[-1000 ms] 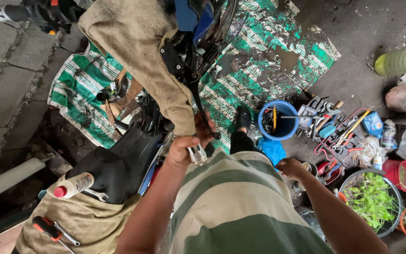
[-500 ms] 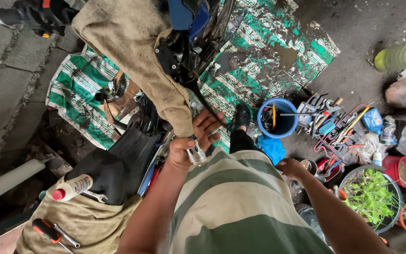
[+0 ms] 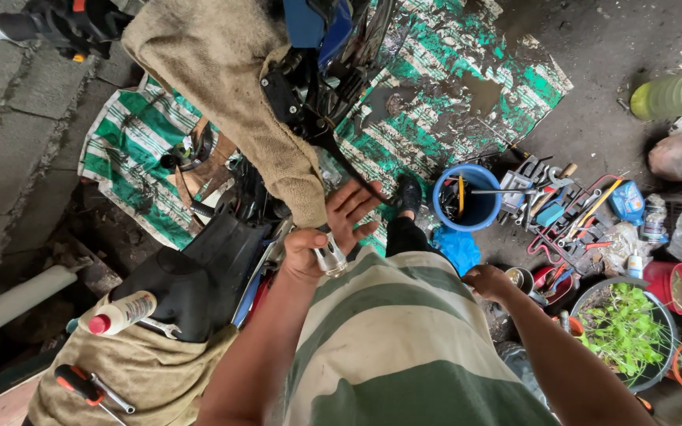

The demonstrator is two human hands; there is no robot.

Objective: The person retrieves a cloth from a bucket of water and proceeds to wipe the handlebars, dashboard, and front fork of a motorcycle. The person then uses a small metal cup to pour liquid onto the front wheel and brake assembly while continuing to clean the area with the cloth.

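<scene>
Fingers of the left hand spread open above a short shiny metal cylinder pinched at the palm's heel; the right hand curls loosely near a blue plastic bucket of tools.

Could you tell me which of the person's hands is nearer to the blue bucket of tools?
The right hand is nearer, just below and slightly right of the blue bucket. The left hand is farther left, holding a small metal part.

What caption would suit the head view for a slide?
Left hand grips a small metal cylinder beside a cloth-covered motorcycle; right hand reaches toward scattered tools.
</scene>
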